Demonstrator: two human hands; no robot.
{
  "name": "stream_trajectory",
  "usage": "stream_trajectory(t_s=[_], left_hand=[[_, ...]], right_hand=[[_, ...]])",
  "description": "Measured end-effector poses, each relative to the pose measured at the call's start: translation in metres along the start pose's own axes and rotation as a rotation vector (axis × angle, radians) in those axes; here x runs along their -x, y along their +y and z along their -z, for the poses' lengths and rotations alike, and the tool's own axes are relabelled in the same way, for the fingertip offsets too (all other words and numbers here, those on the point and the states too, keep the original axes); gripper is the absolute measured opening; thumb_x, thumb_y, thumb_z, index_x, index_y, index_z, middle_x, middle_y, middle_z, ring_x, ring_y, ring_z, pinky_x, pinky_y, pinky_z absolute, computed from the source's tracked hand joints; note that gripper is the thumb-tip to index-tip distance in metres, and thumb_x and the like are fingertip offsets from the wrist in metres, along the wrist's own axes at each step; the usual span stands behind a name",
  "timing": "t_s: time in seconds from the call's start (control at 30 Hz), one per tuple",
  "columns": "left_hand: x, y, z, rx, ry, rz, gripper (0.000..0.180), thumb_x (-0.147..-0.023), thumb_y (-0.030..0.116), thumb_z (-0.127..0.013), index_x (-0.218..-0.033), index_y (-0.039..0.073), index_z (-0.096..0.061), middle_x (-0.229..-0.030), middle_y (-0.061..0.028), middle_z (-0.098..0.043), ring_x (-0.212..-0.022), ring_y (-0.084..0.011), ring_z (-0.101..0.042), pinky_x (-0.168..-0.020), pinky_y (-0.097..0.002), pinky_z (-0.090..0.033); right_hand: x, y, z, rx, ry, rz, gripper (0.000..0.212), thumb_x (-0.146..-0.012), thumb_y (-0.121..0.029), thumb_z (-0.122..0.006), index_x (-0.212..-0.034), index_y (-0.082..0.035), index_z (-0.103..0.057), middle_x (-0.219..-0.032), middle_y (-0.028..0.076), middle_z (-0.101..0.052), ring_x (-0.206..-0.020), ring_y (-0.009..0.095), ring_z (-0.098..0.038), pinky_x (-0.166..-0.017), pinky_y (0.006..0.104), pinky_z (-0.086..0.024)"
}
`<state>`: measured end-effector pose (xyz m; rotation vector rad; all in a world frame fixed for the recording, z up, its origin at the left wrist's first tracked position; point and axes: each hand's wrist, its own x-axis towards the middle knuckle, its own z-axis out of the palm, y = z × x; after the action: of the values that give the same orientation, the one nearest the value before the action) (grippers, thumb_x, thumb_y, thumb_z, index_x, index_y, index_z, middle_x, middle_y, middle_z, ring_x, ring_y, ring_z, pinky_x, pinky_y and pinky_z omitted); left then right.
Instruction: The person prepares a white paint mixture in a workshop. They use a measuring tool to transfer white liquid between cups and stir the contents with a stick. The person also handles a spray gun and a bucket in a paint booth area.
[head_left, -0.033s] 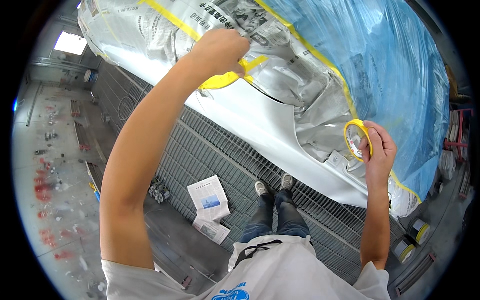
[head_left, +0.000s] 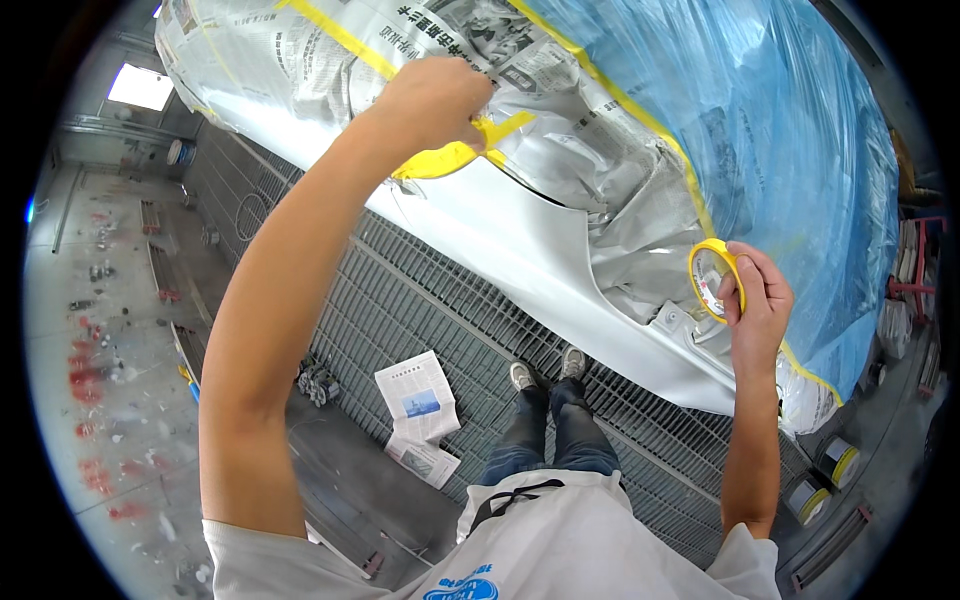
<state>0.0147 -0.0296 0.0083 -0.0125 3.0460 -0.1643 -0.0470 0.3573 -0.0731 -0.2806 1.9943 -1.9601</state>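
A grated floor (head_left: 420, 290) is running beneath everything, and a silvery-white vehicle panel (head_left: 520, 250) is stretching diagonally above it. Blue plastic film (head_left: 800, 150) is covering the area at the upper right, crinkling and catching the light. Newspaper masking (head_left: 590, 120) is lying between the film and the panel, and a long yellow tape line (head_left: 602, 80) is following the border where paper and film are meeting. A loose newspaper (head_left: 420, 400) is resting on the grating, left of the person's legs. Two buckets (head_left: 838, 462) (head_left: 806, 500) are standing near the right edge.

The left grip (head_left: 435, 100) is reaching across to the panel's upper edge, its fingers curling down at a yellow tape patch (head_left: 437, 163); the fingertips are mostly hiding, so I cannot tell whether they are pinching it. The right grip (head_left: 762, 300) is clamping the rim of a yellow tape roll (head_left: 704, 287), thumb inside the ring, holding it in front of the newspaper masking, near the film. Below, pale shoes (head_left: 522, 376) (head_left: 573, 363) are pointing toward the panel.
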Motion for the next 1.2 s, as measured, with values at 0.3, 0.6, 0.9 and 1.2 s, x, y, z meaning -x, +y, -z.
stream_trajectory(t_s=[0.3,0.6,0.9,1.2], left_hand=[[0.018,-0.006,0.008,-0.031,0.006,0.140,0.033,-0.071,0.033,-0.082,-0.074,0.005,-0.064,-0.066,-0.0092,-0.062,-0.068,-0.0299,-0.063,-0.060,-0.0417,-0.048],[0.228,0.035,-0.037,0.430,0.352,0.739,0.033,-0.079,0.023,-0.081,-0.069,0.001,-0.059,-0.060,-0.0096,-0.057,-0.049,-0.0177,-0.049,-0.049,-0.0334,-0.041],[0.392,0.252,-0.089,1.523,0.484,1.215,0.016,-0.095,0.010,-0.063,-0.105,0.001,-0.071,-0.090,-0.0053,-0.071,-0.072,-0.0097,-0.061,-0.063,-0.0263,-0.050],[0.499,0.259,-0.133,1.855,0.791,1.407,0.018,-0.102,0.020,-0.055,-0.089,0.008,-0.057,-0.069,0.0038,-0.056,-0.056,-0.0016,-0.042,-0.049,-0.0201,-0.032]], right_hand=[[0.004,-0.001,0.012,-0.009,0.028,-0.019,0.020,-0.099,-0.010,-0.054,-0.107,0.001,-0.069,-0.062,0.004,-0.058,-0.043,0.003,-0.037,-0.040,0.0196,-0.025],[0.069,-0.054,0.021,0.055,-0.134,0.100,0.023,-0.095,-0.006,-0.052,-0.105,0.005,-0.069,-0.059,0.000,-0.052,-0.042,0.003,-0.037,-0.038,0.0195,-0.025],[0.182,-0.015,-0.120,-0.087,-0.888,-0.364,0.040,-0.091,-0.002,-0.053,-0.131,0.004,-0.059,-0.054,-0.005,-0.045,-0.041,0.003,-0.032,-0.039,0.0211,-0.023],[0.224,0.055,-0.278,0.502,-1.219,0.301,0.024,-0.096,-0.022,-0.064,-0.113,-0.006,-0.068,-0.086,0.006,-0.068,-0.083,0.018,-0.065,-0.079,0.0328,-0.053]])
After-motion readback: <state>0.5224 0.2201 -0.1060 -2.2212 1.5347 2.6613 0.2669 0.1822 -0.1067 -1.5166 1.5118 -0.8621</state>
